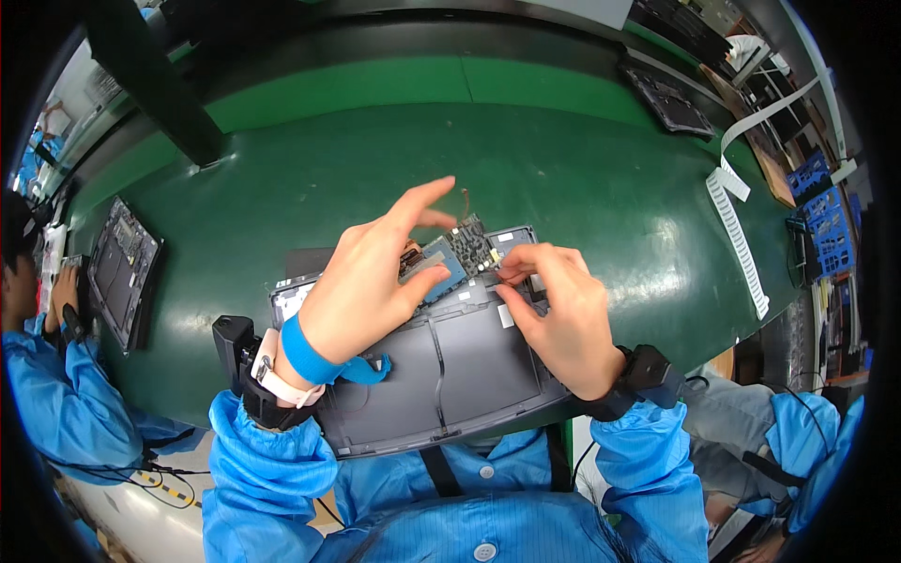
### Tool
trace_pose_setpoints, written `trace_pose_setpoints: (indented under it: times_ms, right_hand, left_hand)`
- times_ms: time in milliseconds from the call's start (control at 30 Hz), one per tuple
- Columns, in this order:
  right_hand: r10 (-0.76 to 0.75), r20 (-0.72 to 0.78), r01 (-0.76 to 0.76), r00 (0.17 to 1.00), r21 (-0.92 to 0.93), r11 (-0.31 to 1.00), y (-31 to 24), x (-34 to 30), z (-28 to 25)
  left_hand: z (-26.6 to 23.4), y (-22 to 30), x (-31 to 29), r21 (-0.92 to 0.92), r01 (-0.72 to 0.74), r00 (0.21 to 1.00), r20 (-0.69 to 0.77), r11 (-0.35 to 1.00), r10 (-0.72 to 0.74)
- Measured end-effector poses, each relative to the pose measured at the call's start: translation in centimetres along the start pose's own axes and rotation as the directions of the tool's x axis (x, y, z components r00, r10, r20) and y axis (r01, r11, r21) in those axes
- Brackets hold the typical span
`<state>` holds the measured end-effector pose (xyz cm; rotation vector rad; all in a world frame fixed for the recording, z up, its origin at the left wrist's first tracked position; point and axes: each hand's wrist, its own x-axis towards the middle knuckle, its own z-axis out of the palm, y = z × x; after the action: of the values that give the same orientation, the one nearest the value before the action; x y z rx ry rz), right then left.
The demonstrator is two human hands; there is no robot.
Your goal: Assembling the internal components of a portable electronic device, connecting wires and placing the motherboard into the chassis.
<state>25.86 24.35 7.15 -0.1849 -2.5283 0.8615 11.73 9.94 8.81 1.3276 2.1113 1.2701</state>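
Tilted above the dark grey laptop casing [385, 403] is a circuit board [474, 246], with a blue area on its left part and small dark and white components. My left hand [357, 281] grips the board's left part, thumb across the blue area and index finger stretched away from it. Beside the board's right edge, my right hand [568, 314] has thumb and fingertips pinched together; what lies between them is too small to name. A thin reddish wire [465, 197] sticks up past the far side of the board. A black cable [437, 375] runs down the casing's middle.
On the green table [601, 169], another open laptop casing [127, 263] lies at left near a co-worker's hand [66, 291]. A further casing [668, 98] rests at the far right. A white strip [737, 235] and blue baskets [826, 225] are at right; a dark post [155, 84] stands far left.
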Motion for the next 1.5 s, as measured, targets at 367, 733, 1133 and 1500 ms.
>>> trace_pose_setpoints:
  times_ms: [367, 733, 1133, 1500]
  right_hand:
    - [-0.275, 0.116, 0.29, 0.955, -0.15, 0.945, 0.6, -0.3, 0.5]
    - [-0.366, 0.201, 0.4, 0.909, -0.17, 0.901, 0.6, -0.1, 0.1]
    - [-0.343, 0.215, 0.38, 0.915, -0.163, 0.911, 0.8, -0.5, 0.0]
    - [-0.422, 0.496, 0.567, 0.759, -0.185, 0.803, -1.4, -2.1, -0.4]
  left_hand:
    - [-0.7, -1.8, -0.3, 0.164, 0.094, 0.991, 0.08, 0.982, -0.108]
    - [-0.3, -2.3, -1.1, 0.15, -0.023, 0.999, 0.048, 0.988, 0.016]
    - [-0.1, -2.4, -1.7, 0.23, -0.156, 0.988, 0.017, 0.961, 0.156]
    - [-0.6, -3.1, -2.1, 0.243, -0.139, 0.989, 0.088, 0.96, 0.121]
